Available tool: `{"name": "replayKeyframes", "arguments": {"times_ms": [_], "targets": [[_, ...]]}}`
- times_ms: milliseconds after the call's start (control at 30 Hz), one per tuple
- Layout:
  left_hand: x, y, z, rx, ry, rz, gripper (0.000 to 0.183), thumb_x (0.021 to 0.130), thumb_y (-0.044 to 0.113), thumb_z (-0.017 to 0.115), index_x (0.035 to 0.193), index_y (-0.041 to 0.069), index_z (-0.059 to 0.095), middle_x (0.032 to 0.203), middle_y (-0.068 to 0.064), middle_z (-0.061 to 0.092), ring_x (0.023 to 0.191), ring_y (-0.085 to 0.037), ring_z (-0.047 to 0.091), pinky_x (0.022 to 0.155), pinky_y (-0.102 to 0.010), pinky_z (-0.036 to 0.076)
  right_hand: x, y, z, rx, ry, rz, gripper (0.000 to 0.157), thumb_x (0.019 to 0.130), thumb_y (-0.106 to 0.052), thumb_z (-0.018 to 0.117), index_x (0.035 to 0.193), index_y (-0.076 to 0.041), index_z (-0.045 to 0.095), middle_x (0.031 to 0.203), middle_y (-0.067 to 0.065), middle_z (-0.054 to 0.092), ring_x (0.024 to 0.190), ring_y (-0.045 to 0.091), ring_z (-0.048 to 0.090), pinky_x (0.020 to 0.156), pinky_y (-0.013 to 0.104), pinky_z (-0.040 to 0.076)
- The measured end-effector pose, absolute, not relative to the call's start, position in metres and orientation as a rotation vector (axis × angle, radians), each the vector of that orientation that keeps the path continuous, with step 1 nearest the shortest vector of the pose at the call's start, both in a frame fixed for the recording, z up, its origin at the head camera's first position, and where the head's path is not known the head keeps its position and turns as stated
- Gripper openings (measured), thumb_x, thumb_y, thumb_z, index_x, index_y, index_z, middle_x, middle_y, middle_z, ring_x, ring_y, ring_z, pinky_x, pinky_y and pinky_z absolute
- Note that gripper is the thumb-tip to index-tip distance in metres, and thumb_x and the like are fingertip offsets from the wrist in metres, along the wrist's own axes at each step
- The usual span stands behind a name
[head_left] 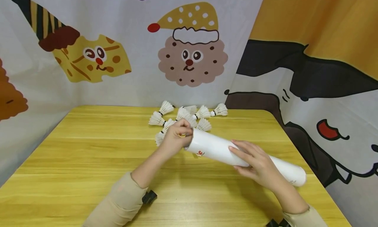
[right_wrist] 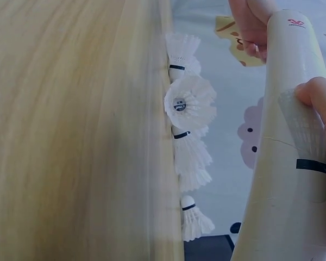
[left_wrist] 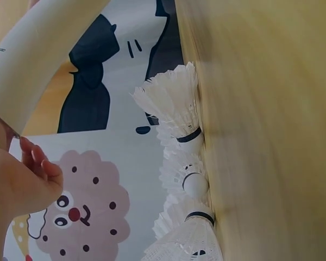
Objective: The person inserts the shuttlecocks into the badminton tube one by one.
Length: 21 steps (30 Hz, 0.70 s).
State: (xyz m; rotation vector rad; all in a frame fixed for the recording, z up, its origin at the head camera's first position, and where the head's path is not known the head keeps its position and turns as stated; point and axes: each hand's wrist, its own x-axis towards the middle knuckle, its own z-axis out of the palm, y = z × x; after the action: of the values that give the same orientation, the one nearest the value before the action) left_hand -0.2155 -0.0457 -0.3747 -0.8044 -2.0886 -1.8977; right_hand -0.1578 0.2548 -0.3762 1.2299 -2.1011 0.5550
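A long white shuttlecock tube (head_left: 214,147) is held tilted above the table, its left end higher. My right hand (head_left: 260,164) grips it round the middle, thumb and fingers on opposite sides. At the upper end, my left hand (head_left: 175,137) has some fingers inside the tube's mouth; the rest are curled outside in the left wrist view. Whether those hidden fingers hold anything cannot be seen. Several white feather shuttlecocks (head_left: 202,112) with black bands lie in a loose group just beyond the left hand. A shuttlecock picture is printed on the tube (right_wrist: 290,130) in the right wrist view.
The wooden table (head_left: 88,174) spreads under both arms. Behind it hangs a cartoon-printed curtain (head_left: 118,92), close to the far edge and the shuttlecocks. A black wrist strap piece (head_left: 149,197) sits by the left sleeve.
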Motion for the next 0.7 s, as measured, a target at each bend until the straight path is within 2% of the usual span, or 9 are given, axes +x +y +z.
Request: {"name": "replayKeyframes", "arguments": {"times_ms": [100, 300, 367, 567, 700], "targets": [[-0.216, -0.047, -0.375, -0.837, -2.051, -1.861, 0.011, 0.077, -0.012, 0.067, 0.080, -0.004, 0.074, 0.086, -0.004, 0.050, 0.089, -0.019, 0.048, 0.073, -0.029, 0.050, -0.158, 0.255, -0.375, 1.224, -2.100, 0.563, 0.044, 0.095, -0.039, 0.057, 0.125, -0.006, 0.063, 0.129, 0.015, 0.057, 0.112, 0.033, 0.054, 0.103, 0.027, 0.032], [-0.215, -0.047, -0.376, -0.923, -1.954, -1.769, 0.013, 0.073, -0.016, 0.072, 0.080, -0.005, 0.074, 0.087, -0.005, 0.049, 0.087, -0.019, 0.047, 0.073, -0.028, 0.050, -0.159, 0.256, -0.375, 1.227, -2.086, 0.577, 0.044, 0.095, -0.038, 0.057, 0.124, -0.005, 0.064, 0.128, 0.016, 0.057, 0.112, 0.032, 0.054, 0.103, 0.026, 0.032], [-0.213, -0.047, -0.373, -0.947, -1.935, -1.718, 0.014, 0.072, -0.017, 0.072, 0.078, -0.004, 0.073, 0.087, -0.005, 0.050, 0.086, -0.018, 0.047, 0.071, -0.026, 0.048, -0.159, 0.256, -0.375, 1.231, -2.080, 0.581, 0.044, 0.095, -0.038, 0.057, 0.123, -0.005, 0.064, 0.128, 0.016, 0.057, 0.112, 0.032, 0.054, 0.103, 0.026, 0.032], [-0.200, -0.046, -0.354, -1.044, -1.794, -1.472, 0.018, 0.064, -0.024, 0.073, 0.076, -0.010, 0.069, 0.080, -0.013, 0.051, 0.076, -0.023, 0.045, 0.066, -0.029, 0.041, -0.158, 0.255, -0.374, 1.233, -2.067, 0.585, 0.044, 0.095, -0.037, 0.058, 0.123, -0.004, 0.064, 0.127, 0.017, 0.058, 0.110, 0.032, 0.055, 0.102, 0.026, 0.033], [-0.206, -0.045, -0.360, -1.040, -1.718, -1.420, 0.024, 0.061, -0.024, 0.075, 0.080, -0.009, 0.071, 0.078, -0.014, 0.053, 0.074, -0.026, 0.046, 0.066, -0.029, 0.039, -0.159, 0.255, -0.373, 1.242, -2.055, 0.592, 0.044, 0.095, -0.036, 0.058, 0.123, -0.003, 0.064, 0.126, 0.018, 0.058, 0.110, 0.033, 0.055, 0.102, 0.026, 0.033]]}}
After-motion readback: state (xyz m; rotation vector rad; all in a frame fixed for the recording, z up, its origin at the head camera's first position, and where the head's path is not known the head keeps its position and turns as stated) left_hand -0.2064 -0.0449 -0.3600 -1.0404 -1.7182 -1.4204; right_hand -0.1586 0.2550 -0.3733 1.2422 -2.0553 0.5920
